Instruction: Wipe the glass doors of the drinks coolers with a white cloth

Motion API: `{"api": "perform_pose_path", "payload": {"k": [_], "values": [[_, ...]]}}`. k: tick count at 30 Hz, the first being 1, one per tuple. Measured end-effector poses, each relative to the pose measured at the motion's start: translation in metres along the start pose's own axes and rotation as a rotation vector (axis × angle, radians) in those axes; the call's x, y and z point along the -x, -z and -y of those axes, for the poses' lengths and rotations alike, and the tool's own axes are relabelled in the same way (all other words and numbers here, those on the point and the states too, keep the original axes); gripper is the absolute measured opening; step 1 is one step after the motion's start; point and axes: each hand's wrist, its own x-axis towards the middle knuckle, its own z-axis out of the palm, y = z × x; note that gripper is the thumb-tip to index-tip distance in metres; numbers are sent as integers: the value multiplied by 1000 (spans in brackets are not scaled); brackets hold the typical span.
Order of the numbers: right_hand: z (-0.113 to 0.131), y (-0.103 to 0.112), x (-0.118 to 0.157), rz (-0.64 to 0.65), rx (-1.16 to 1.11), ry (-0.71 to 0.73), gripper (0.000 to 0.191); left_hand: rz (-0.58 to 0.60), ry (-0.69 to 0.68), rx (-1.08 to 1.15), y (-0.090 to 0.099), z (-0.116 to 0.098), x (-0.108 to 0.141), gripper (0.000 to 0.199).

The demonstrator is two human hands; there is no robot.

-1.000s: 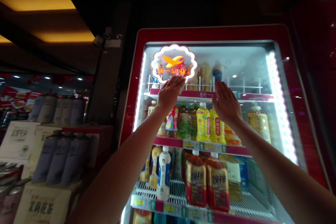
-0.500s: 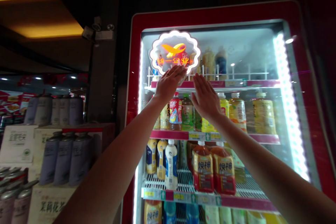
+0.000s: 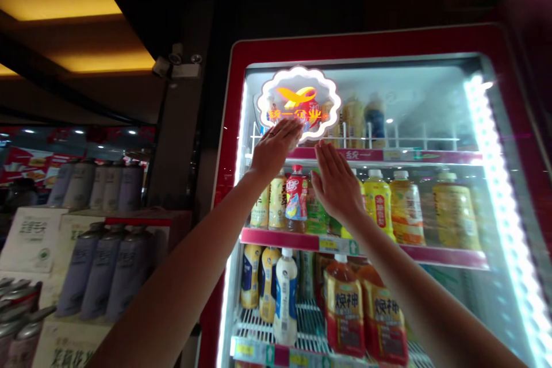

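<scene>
Glowing sign: your landmark, a scalloped lit ring round an orange logo, on the upper left of the drinks cooler
Glass front: the surface your hands face, spreading to the right of the sign and below it
Left hand: raised at the sign's lower left edge, fingers straight and close together; the palm is turned away, so you cannot tell whether something thin lies under it
Right hand: below the sign and slightly right, fingers flat, thumb out
Both hands: apart from each other, neither closed round anything visible; you cannot tell whether they touch the glass
Red-capped bottle: below the sign, behind the glass, not held
Step at the glass: by judgement, you are presenting flat palms to it, not gripping
Next move at the glass: would call for level palms and light, even contact before any sliding
</scene>
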Motion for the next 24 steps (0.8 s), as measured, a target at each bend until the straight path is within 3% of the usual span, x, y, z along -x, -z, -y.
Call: {"api": "perform_pose_path", "payload": {"k": [5, 9, 11, 15, 19, 24], "values": [[0, -2, 0, -6, 19, 11, 83, -80, 205, -84, 13, 24, 22, 48], [3, -2, 0, -22, 13, 0, 83, -69, 165, -125, 12, 18, 47, 53], [7, -1, -2, -33, 6, 3, 83, -34, 75, -118, 11, 14, 44, 55], [29, 2, -16, -15, -18, 45, 83, 47, -37, -83, 14, 22, 15, 50], [56, -4, -33, 13, -50, 107, 83, 12, 94, -70, 25, 47, 0, 51], [73, -17, -29, 75, -103, 122, 78, -32, 228, -74, 31, 60, 37, 55]]}}
